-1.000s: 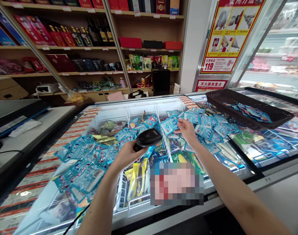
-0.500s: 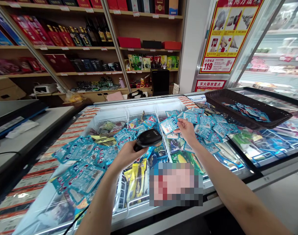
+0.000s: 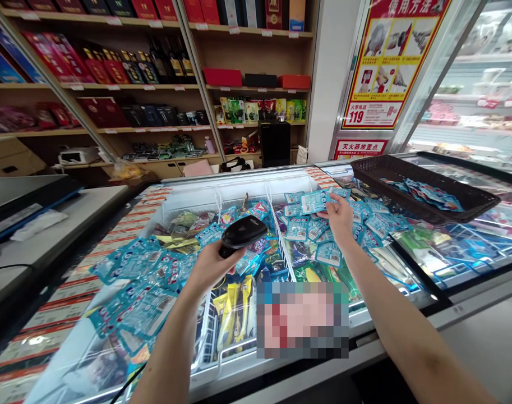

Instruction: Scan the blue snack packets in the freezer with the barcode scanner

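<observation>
My left hand point(image 3: 211, 264) is wrapped round a black barcode scanner point(image 3: 244, 231), held above the chest freezer point(image 3: 243, 185). Between the fingers and thumb of my right hand point(image 3: 338, 216) is a blue snack packet point(image 3: 315, 202), its printed side with a barcode turned up. Under and around that hand many similar blue packets point(image 3: 379, 223) lie loose on the freezer. Another spread of blue packets point(image 3: 142, 303) lies to the left of the scanner. Yellow-wrapped items point(image 3: 234, 306) stand in a wire compartment below my left hand.
A dark woven tray point(image 3: 470, 216) with several blue packets rests on the freezer's right part. A white wire divider point(image 3: 281, 238) splits the freezer. At left stands a counter point(image 3: 87, 210); shelves with boxes and bottles point(image 3: 256, 50) line the back. A pixelated patch hides the front middle.
My right hand has moved right and slightly up with the blue packet, uncovering packets beneath. My left hand and the scanner have shifted a little left.
</observation>
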Tool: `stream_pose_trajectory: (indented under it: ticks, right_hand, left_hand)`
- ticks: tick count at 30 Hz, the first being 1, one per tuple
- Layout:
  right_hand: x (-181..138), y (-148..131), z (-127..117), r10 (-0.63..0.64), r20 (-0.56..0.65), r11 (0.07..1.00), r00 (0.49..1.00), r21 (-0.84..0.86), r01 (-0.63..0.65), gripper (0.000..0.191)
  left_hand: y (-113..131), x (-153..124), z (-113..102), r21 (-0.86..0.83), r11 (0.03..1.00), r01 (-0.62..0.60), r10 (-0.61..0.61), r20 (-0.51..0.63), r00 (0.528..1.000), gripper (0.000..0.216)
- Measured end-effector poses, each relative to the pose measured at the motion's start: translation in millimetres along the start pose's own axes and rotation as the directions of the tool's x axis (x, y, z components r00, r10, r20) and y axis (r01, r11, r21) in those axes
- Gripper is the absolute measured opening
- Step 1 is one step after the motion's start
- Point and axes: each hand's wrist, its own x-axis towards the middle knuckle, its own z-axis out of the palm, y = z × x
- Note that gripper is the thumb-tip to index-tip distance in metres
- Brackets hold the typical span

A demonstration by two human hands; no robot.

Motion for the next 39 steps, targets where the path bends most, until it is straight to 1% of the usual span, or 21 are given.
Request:
stream_pose_trajectory:
  ticks: [2,4,6,8,10,12,15,18,20,23,27,28,30,34,36,39]
  right_hand:
    - [7,5,-6,-0.008,-0.053,1.0,0.999,-0.015,0.007,0.057]
    - [11,8,-10,-0.012,-0.081,0.999,0.997,-0.039,0.009,0.061]
    - [12,8,-13,-0.02,-0.075,0.995,0.997,-0.096,0.013,0.063]
    - [12,5,-15,-0.045,-0.047,0.974,0.998,-0.222,0.033,0.059]
    - [11,2,-17,-0.091,-0.015,0.917,0.996,-0.39,0.078,0.052]
    - [11,2,-17,-0.161,0.029,0.841,0.987,-0.519,0.152,0.046]
    - [11,3,-15,-0.234,0.11,0.744,0.966,-0.619,0.25,0.045]
    - [7,2,-11,-0.263,0.136,0.633,0.955,-0.723,0.278,0.044]
    - [1,0,-8,-0.29,0.152,0.556,0.945,-0.777,0.296,0.04]
    - [-8,-4,1,-0.296,0.221,0.461,0.929,-0.819,0.342,0.034]
    - [-14,-3,11,-0.26,0.34,0.359,0.904,-0.835,0.417,0.039]
    - [-15,-3,12,-0.253,0.357,0.35,0.899,-0.832,0.429,0.041]
    - [-16,-5,13,-0.258,0.362,0.359,0.896,-0.825,0.437,0.046]
    - [-21,-16,15,-0.322,0.335,0.455,0.885,-0.765,0.455,0.047]
    - [-25,-22,22,-0.336,0.389,0.513,0.858,-0.689,0.513,0.044]
    - [-31,-31,41,-0.312,0.543,0.6,0.78,-0.524,0.604,0.041]
  left_hand:
    - [-4,0,-3,-0.007,1.0,0.002,-0.003,-0.027,1.0,0.036]
    - [-8,1,-6,-0.03,1.0,-0.004,0.003,-0.041,0.999,0.034]
    - [-11,1,-7,-0.059,0.998,-0.014,0.011,-0.057,0.998,0.032]
    - [-13,1,-8,-0.093,0.995,-0.024,0.017,-0.07,0.997,0.031]
    - [-14,1,-7,-0.129,0.991,-0.026,0.015,-0.083,0.996,0.029]
    - [-14,1,-7,-0.155,0.988,-0.022,0.007,-0.096,0.995,0.029]
    - [-14,1,-7,-0.189,0.982,-0.021,0.0,-0.113,0.994,0.029]
    - [-14,1,-7,-0.231,0.972,-0.028,-0.007,-0.147,0.989,0.029]
    - [-14,1,-8,-0.241,0.97,-0.019,-0.022,-0.17,0.985,0.03]
    - [-13,1,-8,-0.255,0.967,0.0,-0.049,-0.188,0.981,0.031]
    - [-11,1,-10,-0.261,0.965,0.014,-0.071,-0.21,0.975,0.028]
    - [-11,1,-11,-0.254,0.967,0.018,-0.075,-0.214,0.974,0.028]
    - [-11,1,-12,-0.249,0.968,0.018,-0.075,-0.223,0.972,0.027]
    - [-11,0,-16,-0.253,0.967,0.002,-0.066,-0.243,0.968,0.027]
    - [-11,-1,-18,-0.251,0.968,-0.006,-0.061,-0.259,0.964,0.027]
    - [-13,-4,-22,-0.285,0.957,-0.047,-0.048,-0.318,0.947,0.026]
